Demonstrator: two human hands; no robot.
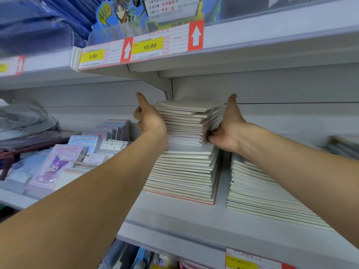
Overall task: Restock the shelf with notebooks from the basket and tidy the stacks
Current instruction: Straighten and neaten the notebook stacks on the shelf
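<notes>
- Two stacks of notebooks are sitting on the white shelf [174, 216] I am working at: the tall middle stack [184, 171] and a lower right stack [258, 193] just beside it, partly hidden under my right forearm.
- I am seeing card-backed character packs [54, 167] lying to the left of the middle stack, and the upper shelf's bracket [155, 80] hanging close above the bundle.
- I am reading yellow price labels [149, 46] marked 5.00 and 10.00, with red arrow tags, on the upper shelf's edge.
- I am holding a bundle of notebooks [186, 121] on top of the middle stack, twisted out of line with the books below, so its corners are fanning out.
- My left hand [149, 119] is pressing the bundle's left side, thumb pointing up; its fingers are hidden behind it, so I cannot tell how they are lying.
- My right hand [229, 127] is gripping the bundle's right edge, fingers curled onto the page edges, thumb raised.
- I am noting thin, flat notebooks with pale matte covers and off-white page edges; the bottom one is showing a red border.
</notes>
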